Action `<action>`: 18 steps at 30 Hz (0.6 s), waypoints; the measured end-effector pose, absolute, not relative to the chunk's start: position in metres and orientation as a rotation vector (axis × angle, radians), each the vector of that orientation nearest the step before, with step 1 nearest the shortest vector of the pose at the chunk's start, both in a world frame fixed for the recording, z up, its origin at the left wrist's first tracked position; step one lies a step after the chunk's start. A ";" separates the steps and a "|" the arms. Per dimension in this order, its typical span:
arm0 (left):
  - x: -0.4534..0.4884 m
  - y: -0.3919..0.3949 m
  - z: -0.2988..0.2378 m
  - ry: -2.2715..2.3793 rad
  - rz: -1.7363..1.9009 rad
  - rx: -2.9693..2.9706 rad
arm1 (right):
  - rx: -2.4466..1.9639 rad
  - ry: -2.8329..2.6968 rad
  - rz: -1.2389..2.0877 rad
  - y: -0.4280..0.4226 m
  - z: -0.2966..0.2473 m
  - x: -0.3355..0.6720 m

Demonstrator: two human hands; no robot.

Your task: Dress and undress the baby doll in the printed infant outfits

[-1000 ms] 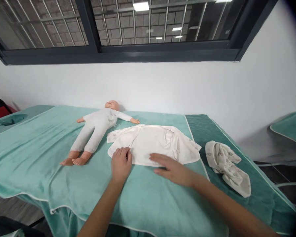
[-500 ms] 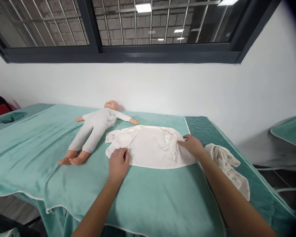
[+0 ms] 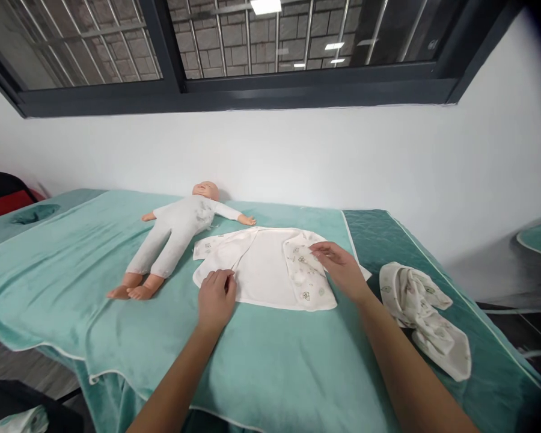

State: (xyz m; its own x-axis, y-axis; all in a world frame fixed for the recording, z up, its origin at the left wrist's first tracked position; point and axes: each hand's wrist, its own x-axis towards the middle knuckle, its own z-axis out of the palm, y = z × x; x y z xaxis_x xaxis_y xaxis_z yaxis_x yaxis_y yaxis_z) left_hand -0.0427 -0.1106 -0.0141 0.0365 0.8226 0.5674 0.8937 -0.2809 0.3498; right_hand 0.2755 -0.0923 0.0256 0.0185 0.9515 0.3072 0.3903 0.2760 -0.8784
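A small white baby shirt lies spread on the teal blanket, with its right front panel folded inward and a printed pattern showing. My left hand rests at the shirt's lower left edge, fingers curled and closed on the cloth. Over the right panel is my right hand, its fingers stretched out and touching the fabric; part of a sleeve shows beyond it. A baby doll in a white suit lies on its back to the left, one arm reaching near the shirt's top.
Another patterned white garment lies crumpled on the darker green cover at right. Teal blanket covers the bed. A white wall and barred window stand behind; a red and black item is at far left.
My right hand has moved slightly left and turned the shirt's right front panel over, so its printed side now shows. My left hand stays in place. The view has shifted slightly.
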 end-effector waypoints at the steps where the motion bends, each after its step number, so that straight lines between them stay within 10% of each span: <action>1: -0.043 -0.111 -0.014 -1.814 -1.076 -2.186 | -1.408 -1.524 0.562 -0.087 0.017 0.283; 7: -0.042 -0.113 -0.012 -1.851 -1.079 -2.169 | -2.228 -1.494 0.222 -0.081 -0.008 0.333; 18: -0.044 -0.110 -0.014 -1.934 -1.094 -2.148 | -2.018 -1.236 -0.396 -0.081 -0.003 0.341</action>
